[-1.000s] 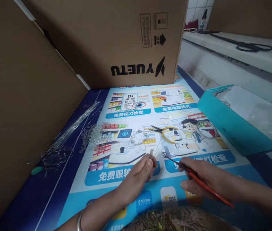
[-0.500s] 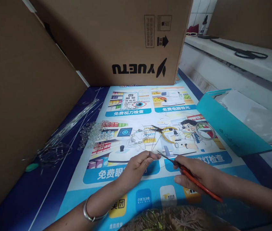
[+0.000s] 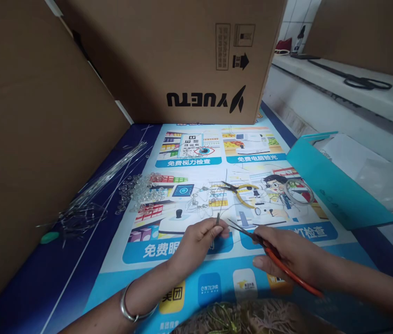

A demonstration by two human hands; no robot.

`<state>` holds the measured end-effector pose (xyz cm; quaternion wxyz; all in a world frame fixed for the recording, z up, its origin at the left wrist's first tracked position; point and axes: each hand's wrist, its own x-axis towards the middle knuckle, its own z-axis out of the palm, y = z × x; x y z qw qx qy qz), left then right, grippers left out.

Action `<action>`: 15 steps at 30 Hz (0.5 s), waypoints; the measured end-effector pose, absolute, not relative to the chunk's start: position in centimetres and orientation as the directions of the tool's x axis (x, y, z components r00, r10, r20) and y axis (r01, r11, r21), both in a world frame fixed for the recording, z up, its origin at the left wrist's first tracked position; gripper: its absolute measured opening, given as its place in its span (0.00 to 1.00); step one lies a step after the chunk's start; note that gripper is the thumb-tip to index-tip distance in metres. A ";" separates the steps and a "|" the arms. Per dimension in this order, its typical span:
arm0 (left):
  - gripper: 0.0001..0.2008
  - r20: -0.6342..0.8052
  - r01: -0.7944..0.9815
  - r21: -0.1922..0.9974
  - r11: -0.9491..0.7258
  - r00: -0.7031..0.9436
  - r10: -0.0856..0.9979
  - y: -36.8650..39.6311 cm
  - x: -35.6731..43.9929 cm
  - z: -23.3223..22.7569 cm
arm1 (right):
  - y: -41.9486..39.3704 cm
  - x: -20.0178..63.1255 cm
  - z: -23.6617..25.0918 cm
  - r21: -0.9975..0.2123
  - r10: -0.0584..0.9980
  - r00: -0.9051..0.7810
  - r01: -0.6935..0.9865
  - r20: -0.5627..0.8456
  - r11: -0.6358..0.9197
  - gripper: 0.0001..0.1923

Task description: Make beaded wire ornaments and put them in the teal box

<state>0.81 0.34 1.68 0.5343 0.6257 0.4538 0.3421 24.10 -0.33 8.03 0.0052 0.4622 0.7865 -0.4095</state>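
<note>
My left hand (image 3: 201, 236) pinches a small bundle of thin wire (image 3: 218, 216) between thumb and fingertips, its short ends sticking up and one strand running upward. In my right hand (image 3: 286, 246) are needle-nose pliers (image 3: 297, 276) with orange handles, their slim jaws slightly parted just right of the left fingertips, apart from the wire. Beyond the hands lie yellow-handled pliers (image 3: 247, 195) with dark open jaws. A loop of wire with clear beads (image 3: 203, 199) sits left of them. Farther left is a pile of loose clear beads (image 3: 140, 192).
Long thin wires (image 3: 109, 171) lie along the left beside a cardboard panel (image 3: 43, 116). A large carton (image 3: 168, 55) stands at the back. To the right are a wire coil (image 3: 299, 191) and a teal box (image 3: 335, 185); black scissors (image 3: 363, 82) rest on the ledge.
The orange-handled pliers' jaws have parted slightly. My left fingers have shifted on the wire, whose ends now point more upright. The whole view has moved a little.
</note>
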 end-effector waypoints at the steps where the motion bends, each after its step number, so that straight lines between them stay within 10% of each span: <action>1: 0.12 -0.078 0.190 0.982 0.008 0.363 0.929 0.3 0.8 2.0 | -0.3 24.1 8.1 -0.624 0.729 -0.565 0.742 -0.388 0.243 0.21; 15: 0.14 -0.361 0.159 0.930 0.332 0.570 0.738 -2.0 1.9 4.1 | -0.5 23.8 8.6 -0.707 0.672 -0.630 0.672 -0.389 0.220 0.17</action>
